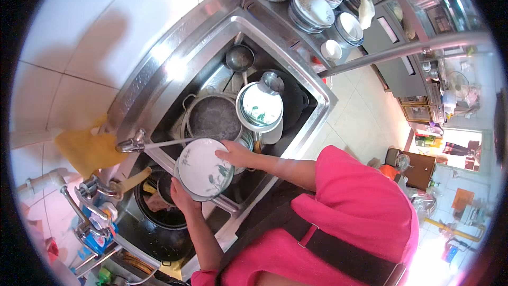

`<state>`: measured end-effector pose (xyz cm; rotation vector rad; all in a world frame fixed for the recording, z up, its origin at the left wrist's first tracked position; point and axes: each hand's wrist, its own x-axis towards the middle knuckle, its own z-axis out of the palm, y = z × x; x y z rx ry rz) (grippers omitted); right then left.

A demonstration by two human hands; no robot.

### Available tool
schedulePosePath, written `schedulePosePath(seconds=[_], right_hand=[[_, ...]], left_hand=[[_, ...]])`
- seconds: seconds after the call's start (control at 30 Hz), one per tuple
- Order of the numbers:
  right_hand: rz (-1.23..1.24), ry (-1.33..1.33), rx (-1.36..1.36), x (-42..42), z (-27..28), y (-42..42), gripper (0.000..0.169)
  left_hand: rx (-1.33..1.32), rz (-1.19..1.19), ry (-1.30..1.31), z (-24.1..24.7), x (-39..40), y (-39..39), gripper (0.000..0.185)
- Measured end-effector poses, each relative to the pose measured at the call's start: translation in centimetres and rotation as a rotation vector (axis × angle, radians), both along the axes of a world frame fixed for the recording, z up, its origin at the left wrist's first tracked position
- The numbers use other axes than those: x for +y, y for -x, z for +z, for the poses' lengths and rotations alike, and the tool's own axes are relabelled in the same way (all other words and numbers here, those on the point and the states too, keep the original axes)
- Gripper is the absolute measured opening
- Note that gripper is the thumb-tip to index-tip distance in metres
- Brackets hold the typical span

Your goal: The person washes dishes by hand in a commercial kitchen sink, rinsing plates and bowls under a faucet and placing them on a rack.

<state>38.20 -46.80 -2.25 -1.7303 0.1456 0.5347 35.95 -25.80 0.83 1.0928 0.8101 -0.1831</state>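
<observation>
Both hands hold a white dish with green leaf patterns by its rim, tilted above the sink divider. My left hand grips the lower left edge, and my right hand is at the upper right edge with the thumb on the face. Another pale rim shows beneath the dish, so more than one piece may be held. A stream of water runs from the faucet to the dish's top edge. Close by, a pot of cloudy water and patterned white bowls sit in the sink basin.
A metal ladle and a dark wok lie in the same basin. The other basin holds a black pan with a cloth inside. Stacked dishes stand on a steel shelf. A yellow cloth hangs beside the faucet.
</observation>
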Motion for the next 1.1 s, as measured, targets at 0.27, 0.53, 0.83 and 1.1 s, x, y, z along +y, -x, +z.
schedulePosePath(seconds=[0.27, 0.53, 0.83, 1.1], right_hand=[[0.088, 0.359, -0.018, -4.5, 6.5, -0.5, 0.054], [-0.287, -0.408, 0.055, -13.9, 7.0, -2.7, 0.038], [-0.979, -0.356, -0.267, -30.8, 9.9, -14.2, 0.03], [-1.077, -0.668, -0.227, -39.1, 8.3, -20.2, 0.031]], left_hand=[[-0.15, -0.129, 0.149, 0.2, -4.1, -0.5, 0.024], [-0.274, -0.171, 0.673, 4.6, -13.0, -4.9, 0.039], [-0.05, -0.27, 0.036, -4.1, -11.1, -2.6, 0.02], [0.157, -0.146, -0.371, -11.5, -9.8, -1.2, 0.025]])
